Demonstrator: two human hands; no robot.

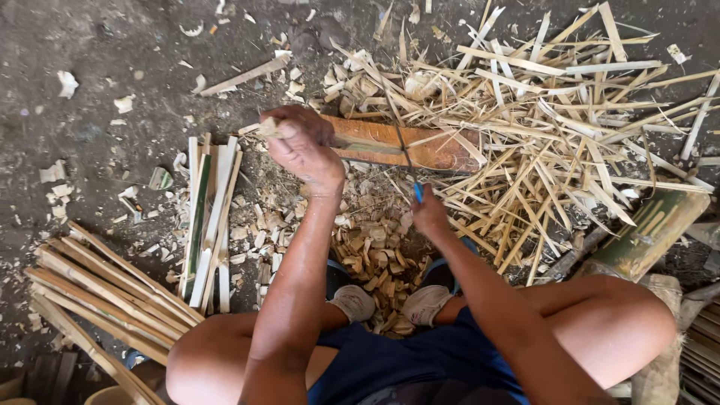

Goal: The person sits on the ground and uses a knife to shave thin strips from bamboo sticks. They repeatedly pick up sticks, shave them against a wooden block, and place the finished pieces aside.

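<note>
Gripping a thin bamboo strip (pixel 264 129), the left hand (pixel 304 146) is clenched over a reddish wooden block (pixel 405 146) on the floor (pixel 97 82). The right hand (pixel 429 214) closes around a blue-handled knife (pixel 417 191). Split slivers (pixel 555 127) heap beyond; cut slats (pixel 210 217) lie left.

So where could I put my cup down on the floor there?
The barest ground is top left, above the flat slat bundle and left of the left hand; only scattered chips lie there. It is crowded right of the wooden block, under the splinter pile, and around the feet.
</note>
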